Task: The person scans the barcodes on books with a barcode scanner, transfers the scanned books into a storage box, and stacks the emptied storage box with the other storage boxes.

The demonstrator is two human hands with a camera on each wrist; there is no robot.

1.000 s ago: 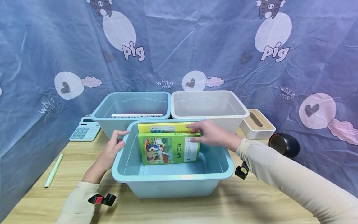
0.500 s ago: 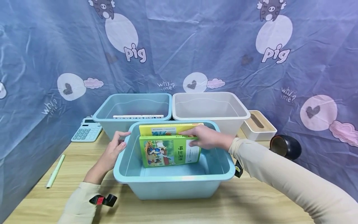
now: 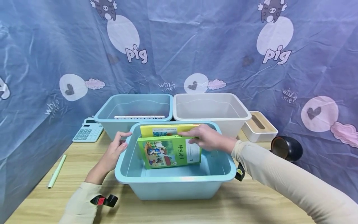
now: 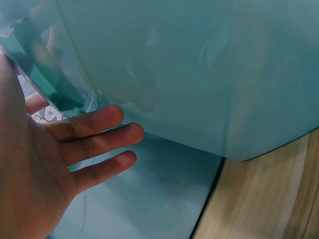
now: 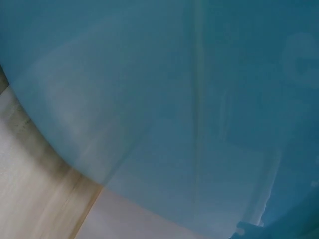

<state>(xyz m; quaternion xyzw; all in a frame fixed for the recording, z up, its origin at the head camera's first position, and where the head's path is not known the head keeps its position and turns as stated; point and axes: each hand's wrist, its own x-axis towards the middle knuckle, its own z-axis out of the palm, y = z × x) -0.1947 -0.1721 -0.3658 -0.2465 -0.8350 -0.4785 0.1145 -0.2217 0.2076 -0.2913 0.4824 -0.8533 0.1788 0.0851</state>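
A light blue plastic bin (image 3: 176, 189) stands on the table in the head view, holding two upright books. My right hand (image 3: 206, 139) reaches in and grips the front one, a green picture-cover book (image 3: 159, 154), by its top right, thumb on the cover and fingers behind. This book leans away from the yellow book (image 3: 149, 131) behind it. On the bin's left rim rests my left hand (image 3: 112, 154), index finger and thumb at the edge. Three fingers of the left hand (image 4: 45, 154) stretch out straight beside the bin's outer wall in the left wrist view.
Behind stand another blue bin (image 3: 134, 105) with a white-edged book (image 3: 139, 117) inside and a grey bin (image 3: 209, 105). A calculator (image 3: 89, 132) and pale green stick (image 3: 57, 171) lie left. To the right are a wood-lidded box (image 3: 260, 135) and dark cup (image 3: 292, 148).
My right hand has slid left along the green book's top and closed on it. The book has tipped, widening the gap to the yellow book. My left hand stays at the rim.
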